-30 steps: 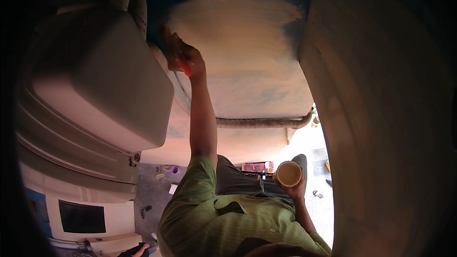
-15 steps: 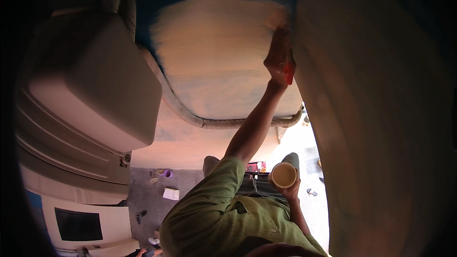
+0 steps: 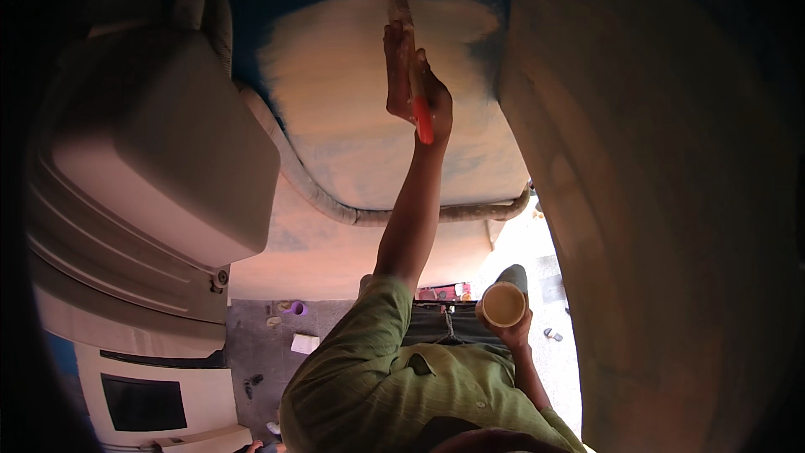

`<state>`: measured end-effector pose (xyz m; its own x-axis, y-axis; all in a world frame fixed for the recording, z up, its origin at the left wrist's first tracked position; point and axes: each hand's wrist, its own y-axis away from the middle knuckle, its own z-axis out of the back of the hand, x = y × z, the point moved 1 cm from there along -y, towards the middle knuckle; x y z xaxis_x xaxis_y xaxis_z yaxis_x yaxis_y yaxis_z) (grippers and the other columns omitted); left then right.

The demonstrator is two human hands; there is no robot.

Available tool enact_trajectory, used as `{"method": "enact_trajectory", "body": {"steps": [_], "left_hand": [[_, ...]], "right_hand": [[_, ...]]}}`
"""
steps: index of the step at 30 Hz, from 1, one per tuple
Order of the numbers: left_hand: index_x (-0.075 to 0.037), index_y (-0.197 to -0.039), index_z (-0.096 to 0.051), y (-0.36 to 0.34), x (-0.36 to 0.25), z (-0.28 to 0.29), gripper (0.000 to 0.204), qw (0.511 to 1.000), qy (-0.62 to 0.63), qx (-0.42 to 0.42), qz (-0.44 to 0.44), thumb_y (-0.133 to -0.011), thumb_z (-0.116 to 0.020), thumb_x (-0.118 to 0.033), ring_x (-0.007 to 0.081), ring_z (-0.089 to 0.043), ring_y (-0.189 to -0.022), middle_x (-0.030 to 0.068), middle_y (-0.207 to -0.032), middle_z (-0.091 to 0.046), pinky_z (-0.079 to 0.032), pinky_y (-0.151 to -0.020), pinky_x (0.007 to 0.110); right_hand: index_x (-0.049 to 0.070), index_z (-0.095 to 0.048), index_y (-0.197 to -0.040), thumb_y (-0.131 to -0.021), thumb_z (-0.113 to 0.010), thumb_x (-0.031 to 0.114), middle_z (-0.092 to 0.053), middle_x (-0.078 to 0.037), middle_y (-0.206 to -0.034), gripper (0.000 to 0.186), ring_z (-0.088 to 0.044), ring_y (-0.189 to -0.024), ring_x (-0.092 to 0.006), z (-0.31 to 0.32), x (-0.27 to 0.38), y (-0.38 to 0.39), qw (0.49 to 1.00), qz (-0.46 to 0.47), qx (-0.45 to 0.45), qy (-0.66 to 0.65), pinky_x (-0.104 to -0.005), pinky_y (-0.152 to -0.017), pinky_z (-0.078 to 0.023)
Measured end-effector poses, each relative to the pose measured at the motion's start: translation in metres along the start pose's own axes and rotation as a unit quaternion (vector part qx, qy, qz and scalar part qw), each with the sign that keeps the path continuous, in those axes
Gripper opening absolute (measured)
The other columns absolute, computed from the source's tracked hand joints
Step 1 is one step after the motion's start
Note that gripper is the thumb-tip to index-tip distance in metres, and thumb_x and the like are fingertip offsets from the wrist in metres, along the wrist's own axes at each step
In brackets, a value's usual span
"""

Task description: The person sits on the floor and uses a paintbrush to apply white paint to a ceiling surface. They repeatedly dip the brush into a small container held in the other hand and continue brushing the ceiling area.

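My left hand (image 3: 412, 84) is raised and grips a brush with a red handle (image 3: 423, 122). Its bristle end lies against a cream-coated patch (image 3: 335, 117) on a dark blue panel. My right hand (image 3: 516, 334) is low by my waist and holds a small round cup (image 3: 503, 304) of tan liquid, mouth up. My green shirt (image 3: 394, 394) fills the lower middle of the view.
A bulky cream body part (image 3: 151, 151) hangs at the left. A curved pipe-like rim (image 3: 352, 215) runs under the coated patch. A broad brown curved surface (image 3: 662, 201) fills the right. On the grey floor lie a purple bit (image 3: 295, 308) and a white scrap (image 3: 304, 342).
My left hand with the brush swept from the patch's left edge to its right edge, then came back to the upper middle. The cup hand stayed put.
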<state>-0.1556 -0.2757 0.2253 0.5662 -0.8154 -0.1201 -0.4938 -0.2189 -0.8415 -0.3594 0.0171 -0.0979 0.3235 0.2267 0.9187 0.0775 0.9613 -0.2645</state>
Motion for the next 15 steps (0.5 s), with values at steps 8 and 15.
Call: {"method": "enact_trajectory", "body": {"steps": [8, 15], "left_hand": [[-0.004, -0.119, -0.071, 0.048, -0.009, -0.012, 0.04, 0.98, 0.045, 0.19, 0.025, -0.082, -0.066, 0.011, 0.032, -0.063, -0.122, 0.0117, -0.124, -0.07, -0.05, -0.108, 0.044], [-0.004, -0.112, -0.074, -0.022, -0.014, 0.012, 0.037, 0.959, 0.103, 0.256, -0.058, -0.076, -0.074, 0.005, 0.0316, -0.064, -0.122, 0.0106, -0.119, -0.073, -0.049, -0.108, 0.045]], "right_hand": [[0.004, -0.056, -0.123, -0.064, -0.095, 0.025, -0.073, -0.014, -0.111, 0.074, -0.073, -0.101, -0.0262, -0.003, 0.031, -0.008, 1.0, 0.015, -0.021, -0.009, -0.0384, -0.085, -0.059], [0.002, -0.055, -0.121, -0.067, -0.094, 0.022, -0.072, -0.011, -0.105, 0.068, -0.072, -0.097, -0.0222, 0.009, 0.022, -0.005, 1.0, -0.005, 0.0, -0.011, -0.0351, -0.083, -0.059]]}}
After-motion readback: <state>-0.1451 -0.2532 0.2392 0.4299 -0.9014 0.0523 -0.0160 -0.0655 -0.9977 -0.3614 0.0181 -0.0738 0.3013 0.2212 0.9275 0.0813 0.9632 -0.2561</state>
